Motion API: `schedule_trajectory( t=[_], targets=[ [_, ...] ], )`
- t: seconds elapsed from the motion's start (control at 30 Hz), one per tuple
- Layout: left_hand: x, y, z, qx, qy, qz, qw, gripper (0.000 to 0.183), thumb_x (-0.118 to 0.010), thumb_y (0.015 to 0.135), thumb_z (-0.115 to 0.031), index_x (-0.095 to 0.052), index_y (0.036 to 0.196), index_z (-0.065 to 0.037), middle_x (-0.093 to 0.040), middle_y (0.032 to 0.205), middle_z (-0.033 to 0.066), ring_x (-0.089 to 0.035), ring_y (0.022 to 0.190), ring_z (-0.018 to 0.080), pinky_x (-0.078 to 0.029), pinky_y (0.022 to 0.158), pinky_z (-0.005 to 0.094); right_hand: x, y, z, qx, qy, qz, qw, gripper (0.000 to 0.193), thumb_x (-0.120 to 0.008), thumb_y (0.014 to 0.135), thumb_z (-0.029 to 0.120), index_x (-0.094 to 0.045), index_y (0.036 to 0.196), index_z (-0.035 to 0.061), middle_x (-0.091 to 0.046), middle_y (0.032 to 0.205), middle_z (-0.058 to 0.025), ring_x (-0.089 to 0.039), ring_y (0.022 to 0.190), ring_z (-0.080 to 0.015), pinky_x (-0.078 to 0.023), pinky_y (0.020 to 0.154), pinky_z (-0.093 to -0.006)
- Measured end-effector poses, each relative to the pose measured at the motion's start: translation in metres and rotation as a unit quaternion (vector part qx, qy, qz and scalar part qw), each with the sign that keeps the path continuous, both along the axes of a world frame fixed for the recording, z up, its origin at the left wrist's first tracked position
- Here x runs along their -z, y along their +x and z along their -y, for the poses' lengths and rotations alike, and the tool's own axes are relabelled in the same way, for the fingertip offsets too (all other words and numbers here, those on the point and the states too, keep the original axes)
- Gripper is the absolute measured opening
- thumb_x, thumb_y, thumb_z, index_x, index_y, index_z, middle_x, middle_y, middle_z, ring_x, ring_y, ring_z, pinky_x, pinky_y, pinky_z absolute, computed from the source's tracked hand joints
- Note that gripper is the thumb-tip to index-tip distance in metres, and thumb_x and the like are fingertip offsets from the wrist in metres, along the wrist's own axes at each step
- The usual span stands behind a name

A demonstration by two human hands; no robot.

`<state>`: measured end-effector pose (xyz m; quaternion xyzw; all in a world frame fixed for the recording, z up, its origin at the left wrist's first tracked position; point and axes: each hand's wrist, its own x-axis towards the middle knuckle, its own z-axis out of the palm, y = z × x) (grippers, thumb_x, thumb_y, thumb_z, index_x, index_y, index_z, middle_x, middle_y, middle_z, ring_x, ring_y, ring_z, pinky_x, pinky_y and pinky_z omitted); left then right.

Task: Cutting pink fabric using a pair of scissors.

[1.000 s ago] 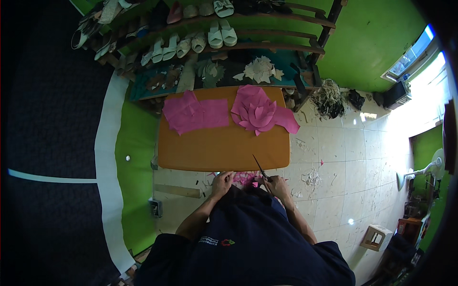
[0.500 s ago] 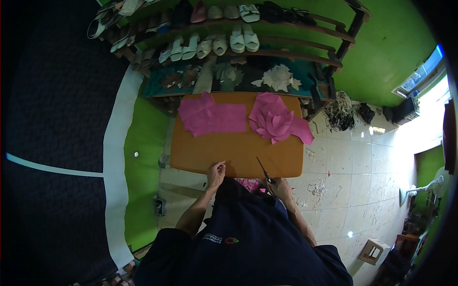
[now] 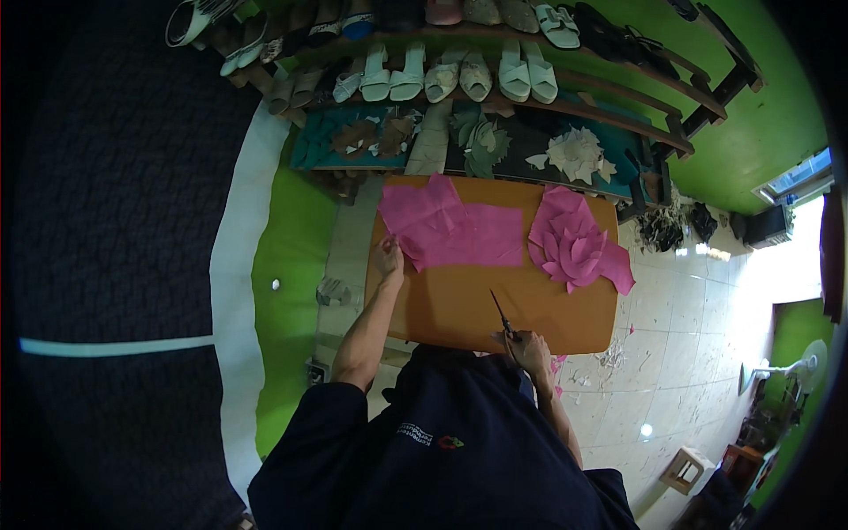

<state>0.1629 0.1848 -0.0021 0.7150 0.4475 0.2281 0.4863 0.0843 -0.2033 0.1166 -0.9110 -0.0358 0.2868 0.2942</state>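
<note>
Left hand [image 3: 389, 257] is sitting at the left edge of the pink sheets [image 3: 452, 228], which are lying overlapped on the far left of the tabletop [image 3: 442, 305]; cannot tell whether its fingers are pinching or only touching. Right hand [image 3: 530, 350] is gripping scissors [image 3: 506, 323] at the near edge, blades pointing away from the body. Pink petals [image 3: 570, 251] are lying heaped at far right. Beyond, sandals [image 3: 514, 79] are standing on a rack [image 3: 744, 71].
</note>
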Motion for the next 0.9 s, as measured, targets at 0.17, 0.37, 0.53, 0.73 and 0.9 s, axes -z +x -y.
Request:
schedule_trajectory(
  t=[0.17, 0.37, 0.53, 0.73, 0.9],
  targets=[
    [0.018, 0.026, -0.056, 0.043, -0.018, -0.022, 0.999, 0.032, -0.064, 0.086, -0.016, -0.045, 0.066, 0.0, -0.061, 0.068, 0.0087, -0.056, 0.063, 0.02, -0.049, 0.066, 0.0369, -0.038, -0.001, -0.043, 0.056, 0.034, -0.007, 0.998, 0.055, -0.069, 0.084, 0.057, -0.069, 0.093, 0.0029, -0.071, 0.084, -0.0203, -0.068, 0.083, -0.0425, -0.05, 0.07, -0.0507],
    [0.049, 0.04, -0.071, -0.016, -0.025, 0.051, 0.998, 0.02, -0.079, 0.08, -0.011, -0.062, 0.076, -0.001, -0.059, 0.075, 0.0018, -0.055, 0.071, 0.0163, -0.048, 0.071, 0.0315, -0.049, -0.01, -0.069, 0.08, 0.02, -0.014, 0.996, 0.058, -0.068, 0.083, 0.06, -0.071, 0.09, 0.0026, -0.07, 0.085, -0.0219, -0.068, 0.086, -0.0443, -0.051, 0.072, -0.0522],
    [0.031, 0.048, -0.058, 0.008, -0.125, 0.082, 0.989, 0.022, -0.085, 0.076, -0.011, -0.068, 0.088, -0.002, -0.059, 0.083, 0.0022, -0.055, 0.078, 0.0166, -0.049, 0.075, 0.0296, -0.028, -0.024, -0.069, 0.116, -0.011, 0.018, 0.993, 0.052, -0.071, 0.085, 0.05, -0.064, 0.079, -0.0015, -0.064, 0.065, -0.0179, -0.062, 0.06, -0.0364, -0.044, 0.058, -0.0476],
    [0.031, 0.053, -0.067, -0.027, -0.148, 0.118, 0.981, 0.037, -0.085, 0.073, -0.002, -0.065, 0.104, -0.001, -0.062, 0.092, 0.0051, -0.058, 0.084, 0.0193, -0.052, 0.084, 0.0306, -0.028, -0.026, -0.069, 0.086, 0.011, 0.044, 0.995, 0.051, -0.071, 0.086, 0.049, -0.064, 0.079, -0.001, -0.062, 0.062, -0.0169, -0.061, 0.057, -0.0342, -0.043, 0.056, -0.0473],
    [0.022, 0.056, -0.08, -0.051, -0.189, 0.146, 0.97, 0.044, -0.082, 0.071, 0.004, -0.063, 0.111, 0.0, -0.063, 0.105, 0.0096, -0.061, 0.091, 0.022, -0.054, 0.084, 0.0316, -0.036, -0.029, -0.066, 0.082, 0.028, 0.057, 0.995, 0.049, -0.07, 0.087, 0.047, -0.064, 0.078, -0.001, -0.061, 0.061, -0.0174, -0.06, 0.057, -0.0329, -0.042, 0.056, -0.0463]
  ],
)
